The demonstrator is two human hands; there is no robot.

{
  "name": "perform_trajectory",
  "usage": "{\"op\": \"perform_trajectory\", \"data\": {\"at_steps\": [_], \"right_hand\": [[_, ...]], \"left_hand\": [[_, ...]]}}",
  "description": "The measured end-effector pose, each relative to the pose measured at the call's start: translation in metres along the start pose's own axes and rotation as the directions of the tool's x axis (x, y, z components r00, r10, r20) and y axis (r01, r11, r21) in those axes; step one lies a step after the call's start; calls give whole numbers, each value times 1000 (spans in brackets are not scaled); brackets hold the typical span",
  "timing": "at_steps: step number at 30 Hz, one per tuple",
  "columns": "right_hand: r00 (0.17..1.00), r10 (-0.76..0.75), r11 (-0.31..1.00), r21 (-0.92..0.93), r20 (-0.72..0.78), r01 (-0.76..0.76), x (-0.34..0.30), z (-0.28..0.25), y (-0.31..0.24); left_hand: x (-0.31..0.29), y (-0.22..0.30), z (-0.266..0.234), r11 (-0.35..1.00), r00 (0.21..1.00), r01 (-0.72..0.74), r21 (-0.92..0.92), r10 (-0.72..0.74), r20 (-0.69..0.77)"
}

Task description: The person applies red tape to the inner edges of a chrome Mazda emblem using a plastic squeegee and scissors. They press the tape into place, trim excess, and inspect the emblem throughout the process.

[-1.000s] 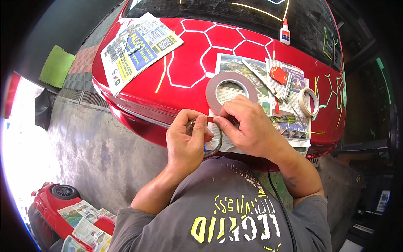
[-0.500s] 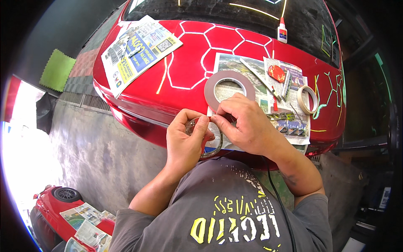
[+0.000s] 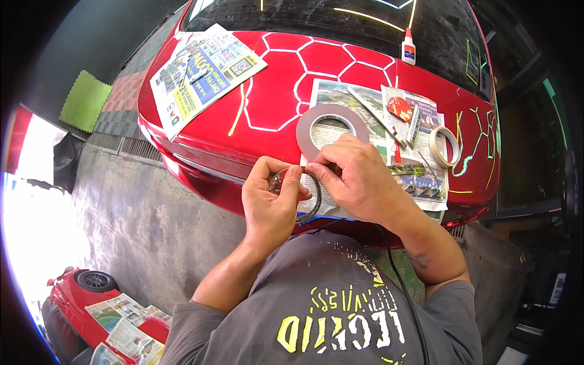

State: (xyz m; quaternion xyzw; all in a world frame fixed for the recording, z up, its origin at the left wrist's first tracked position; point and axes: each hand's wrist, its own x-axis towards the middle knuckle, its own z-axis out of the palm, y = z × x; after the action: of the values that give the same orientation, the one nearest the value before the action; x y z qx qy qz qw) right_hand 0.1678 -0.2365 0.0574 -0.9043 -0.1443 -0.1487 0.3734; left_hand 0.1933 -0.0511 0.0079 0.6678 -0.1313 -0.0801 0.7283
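In front of my chest, my left hand (image 3: 267, 198) is closed around one side of a thin ring-shaped piece (image 3: 317, 204) with a dark, shiny band, which looks like an emblem ring or trim. My right hand (image 3: 359, 185) is closed in a pinch at the ring's upper edge, its thumb tip almost against the left fingertips. Whatever lies between the right fingertips is hidden. Just beyond my right hand, a wide roll of grey-brown tape (image 3: 306, 131) lies partly on newspaper (image 3: 340, 94).
The red car lid (image 3: 274, 94) bears white hexagon lines. On the right newspaper lie a cutter (image 3: 415, 126), a long pale tool (image 3: 368, 109), a masking tape roll (image 3: 434, 149) and silver letters (image 3: 426, 193). A glue bottle (image 3: 408, 53) stands behind. Another newspaper (image 3: 213, 73) lies left. A black cable (image 3: 398, 274) crosses my shirt.
The ring-shaped piece has turned a little, and the red patch seen inside it earlier shows less. Both hands keep nearly the same place and pinch.
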Motion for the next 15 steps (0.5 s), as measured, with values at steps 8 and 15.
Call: {"op": "perform_trajectory", "data": {"at_steps": [8, 15], "right_hand": [[1000, 12, 1000, -8, 9, -12, 3, -6, -2], [991, -82, 995, -57, -102, 77, 0, 3, 8]], "left_hand": [[1, 5, 3, 995, 998, 62, -80, -62, -5], [7, 3, -4, 885, 953, 304, -353, -277, 126]]}}
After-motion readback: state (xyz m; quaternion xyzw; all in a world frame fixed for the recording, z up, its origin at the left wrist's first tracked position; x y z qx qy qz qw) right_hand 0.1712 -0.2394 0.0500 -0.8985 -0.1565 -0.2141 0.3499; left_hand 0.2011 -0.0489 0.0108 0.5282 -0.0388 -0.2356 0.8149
